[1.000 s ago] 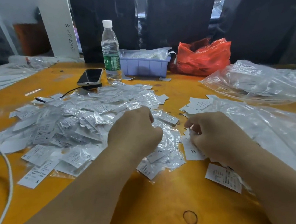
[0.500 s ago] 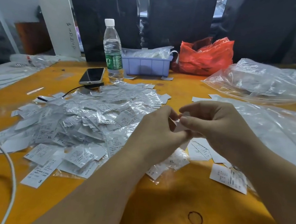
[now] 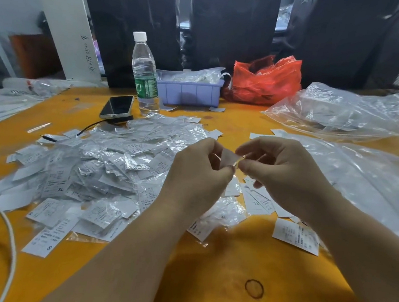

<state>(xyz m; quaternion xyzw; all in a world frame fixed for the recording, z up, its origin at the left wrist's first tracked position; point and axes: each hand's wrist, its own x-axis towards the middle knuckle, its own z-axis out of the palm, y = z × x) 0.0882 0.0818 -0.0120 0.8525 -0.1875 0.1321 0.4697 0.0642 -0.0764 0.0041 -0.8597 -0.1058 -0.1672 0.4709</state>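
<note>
Between left hand (image 3: 196, 172) and right hand (image 3: 284, 177): white label (image 3: 228, 157).

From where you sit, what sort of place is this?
Probably a small packing workshop for clothing labels. An orange table holds a heap of size labels in clear sleeves; big clear plastic bags lie to the right; the left hand and right hand pinch one label between them.

A small packing workshop. A heap of printed size labels (image 3: 98, 169), many sealed in clear sleeves, is spread over an orange surface (image 3: 228, 289). Large clear plastic bags (image 3: 345, 112) are piled at the right. A purple bin (image 3: 189, 93) of further packets is set at the back beside a red bag (image 3: 265, 81). A water bottle (image 3: 144, 71) and a phone (image 3: 117, 106) are kept alongside.
</note>
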